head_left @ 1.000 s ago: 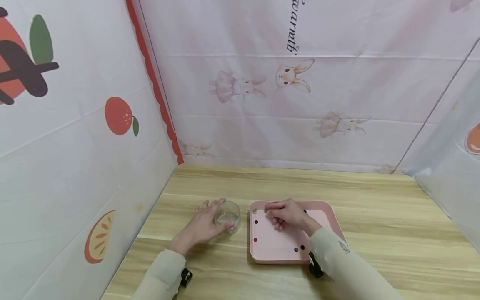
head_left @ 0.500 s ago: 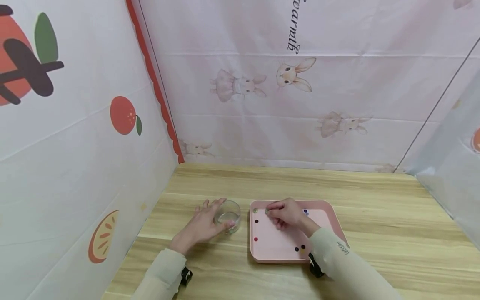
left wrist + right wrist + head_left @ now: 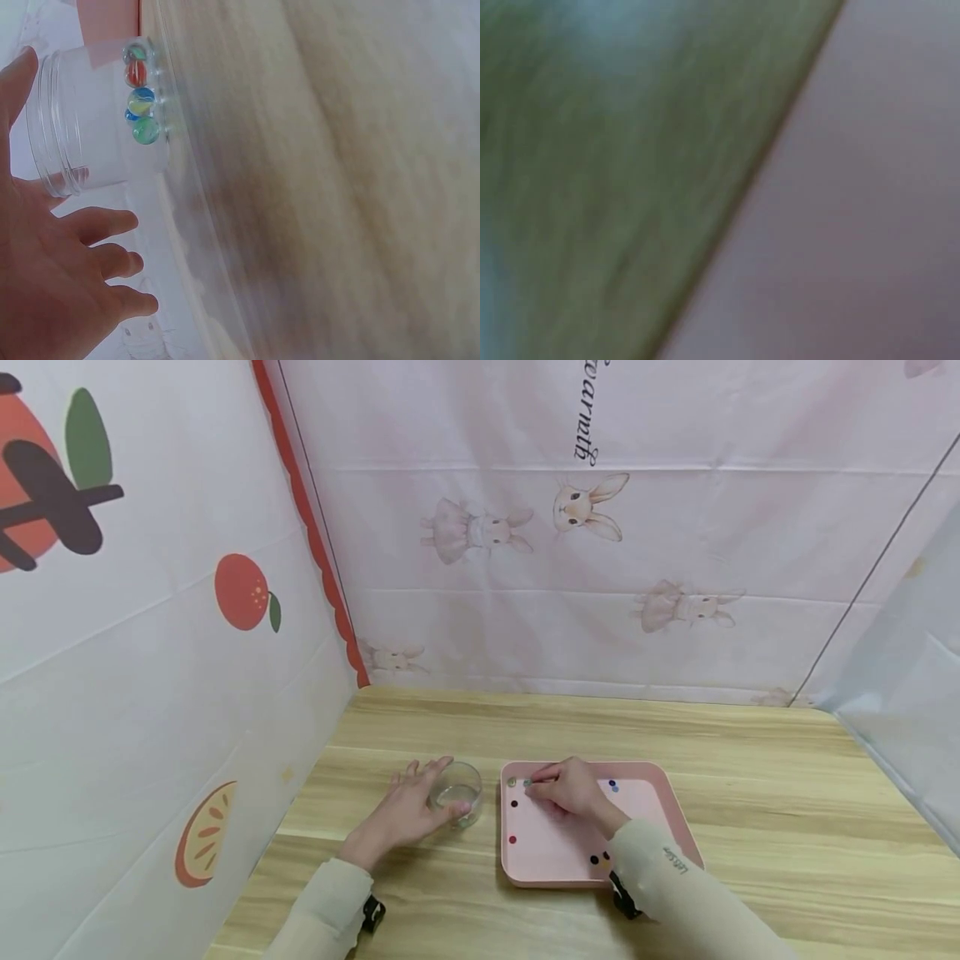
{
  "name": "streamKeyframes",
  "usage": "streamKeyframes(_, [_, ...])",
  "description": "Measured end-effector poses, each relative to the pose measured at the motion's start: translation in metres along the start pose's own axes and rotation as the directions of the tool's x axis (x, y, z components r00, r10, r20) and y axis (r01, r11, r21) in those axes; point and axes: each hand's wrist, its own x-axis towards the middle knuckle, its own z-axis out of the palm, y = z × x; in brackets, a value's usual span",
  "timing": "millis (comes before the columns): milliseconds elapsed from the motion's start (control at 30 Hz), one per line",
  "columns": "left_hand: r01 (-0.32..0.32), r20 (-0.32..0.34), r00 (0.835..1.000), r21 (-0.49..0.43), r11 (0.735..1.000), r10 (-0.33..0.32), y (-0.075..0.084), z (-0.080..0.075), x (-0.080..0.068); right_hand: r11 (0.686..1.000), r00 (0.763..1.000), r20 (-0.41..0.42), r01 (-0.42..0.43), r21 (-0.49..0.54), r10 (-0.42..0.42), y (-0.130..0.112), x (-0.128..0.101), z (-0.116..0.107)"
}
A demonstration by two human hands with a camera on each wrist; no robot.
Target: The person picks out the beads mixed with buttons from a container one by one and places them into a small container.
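Observation:
My left hand [image 3: 408, 814] grips a clear round jar [image 3: 455, 793] on the table left of the tray, thumb and index finger at its rim, the other fingers spread. In the left wrist view several glass marbles [image 3: 136, 73], green, red and blue-yellow, lie on the jar's bottom. My right hand [image 3: 573, 789] reaches into the far left part of a pink tray [image 3: 507, 868], thumb and index finger pinching a small bluish-green marble [image 3: 527, 783]. Beside it are a greenish marble [image 3: 512, 782], a dark one [image 3: 514, 804] and a red one [image 3: 512, 840].
Two dark marbles [image 3: 595, 860] and an orange one lie near the tray's front edge, and blue ones [image 3: 612, 786] at its far side. Printed cloth walls [image 3: 487, 635] border the wooden table [image 3: 420, 727] at the back and sides. The right wrist view is blurred.
My right hand has shifted slightly left, and the marble at its fingertips has moved left too. More of the blue marbles at the tray's far side show. My left hand and the jar stay put.

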Motion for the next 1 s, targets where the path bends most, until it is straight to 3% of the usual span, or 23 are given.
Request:
streamKeyframes(167, [-0.002, 0.001, 1.000, -0.001, 1.000, 0.002, 0.0024, -0.0001, 0.0003, 0.992, 0.992, -0.125, -0.051, -0.118, 0.036, -0.0054, -0.0006, 0.0090])
streamKeyframes(233, [0.000, 0.003, 1.000, 0.001, 1.000, 0.000, 0.0032, -0.0003, 0.0001, 0.990, 0.989, -0.140, -0.060, -0.126, 0.043, -0.0070, -0.0015, 0.0104])
streamKeyframes(500, [0.010, 0.004, 1.000, -0.008, 1.000, -0.010, 0.0020, -0.0023, 0.0008, 0.995, 0.993, -0.102, 0.047, -0.093, -0.056, -0.0094, -0.0040, 0.0100])
streamKeyframes(667, [0.011, 0.008, 1.000, -0.006, 1.000, -0.011, 0.0022, -0.0037, 0.0011, 0.984, 0.991, -0.003, 0.129, -0.124, -0.131, -0.0085, -0.0024, 0.0096])
streamKeyframes(800, [0.009, 0.010, 1.000, -0.011, 1.000, -0.009, 0.0028, -0.0046, 0.0005, 0.983, 0.992, 0.031, 0.124, -0.134, -0.121, -0.0084, -0.0007, 0.0102])
streamKeyframes(1000, [0.013, 0.010, 1.000, -0.017, 1.000, -0.013, 0.0038, -0.0062, 0.0003, 0.984, 0.991, 0.018, 0.131, -0.120, -0.130, -0.0097, 0.0016, 0.0101])
